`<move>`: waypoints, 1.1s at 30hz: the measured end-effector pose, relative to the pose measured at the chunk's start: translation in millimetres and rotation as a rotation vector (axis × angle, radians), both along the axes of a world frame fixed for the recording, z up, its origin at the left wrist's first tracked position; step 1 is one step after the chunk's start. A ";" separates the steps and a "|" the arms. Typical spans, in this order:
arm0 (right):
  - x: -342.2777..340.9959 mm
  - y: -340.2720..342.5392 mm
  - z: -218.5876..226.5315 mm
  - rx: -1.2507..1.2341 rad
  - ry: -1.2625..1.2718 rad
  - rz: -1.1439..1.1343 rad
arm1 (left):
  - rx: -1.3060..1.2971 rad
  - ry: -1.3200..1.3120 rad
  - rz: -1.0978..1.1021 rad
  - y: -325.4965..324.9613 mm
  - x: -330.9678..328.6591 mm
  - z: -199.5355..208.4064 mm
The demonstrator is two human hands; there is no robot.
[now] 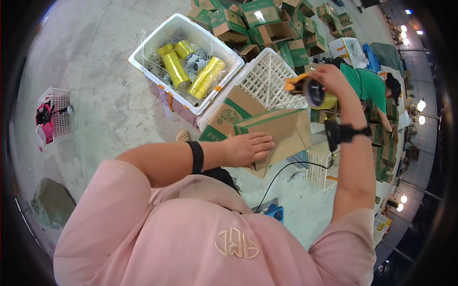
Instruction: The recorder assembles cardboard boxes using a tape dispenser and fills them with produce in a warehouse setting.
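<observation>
A cardboard box (286,136) with a green stripe sits in front of me, tilted in the view. My left hand (248,148) lies across its near side, fingers stretched out and close together on the cardboard; the thumb is partly hidden. Up and to the right, my right hand (329,78) is closed round a tape dispenser with an orange end (296,83) and a wide roll of tape (315,92). The dispenser is held above the box, apart from it. Another piece of green-marked cardboard (231,112) stands just beyond the box.
A white foam bin (138,57) with yellow cylinders (174,66) stands ahead left. White plastic crates (269,76) adjoin it. Many cardboard boxes (229,24) pile up beyond. A person in green (367,83) bends at right. A black cable (276,176) crosses the floor nearby.
</observation>
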State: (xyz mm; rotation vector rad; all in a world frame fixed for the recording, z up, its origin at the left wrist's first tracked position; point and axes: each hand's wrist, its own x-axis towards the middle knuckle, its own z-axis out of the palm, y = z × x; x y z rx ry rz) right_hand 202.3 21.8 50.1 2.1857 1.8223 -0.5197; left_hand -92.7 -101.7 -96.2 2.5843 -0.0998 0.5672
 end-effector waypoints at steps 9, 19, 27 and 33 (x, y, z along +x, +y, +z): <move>-114.2 14.0 -87.0 -0.498 -0.069 0.187 | -0.058 -0.082 -0.015 -9.5 13.7 -15.5; -44.3 -298.3 -8.1 -0.413 0.165 -0.188 | -0.152 0.019 -0.019 -2.9 13.6 -1.3; -58.5 -285.7 -128.5 0.072 0.179 -0.297 | -0.185 -0.019 0.446 -3.9 2.3 37.2; 36.8 -228.3 -83.1 0.541 0.537 -0.610 | -1.088 -0.136 0.597 67.3 65.2 64.1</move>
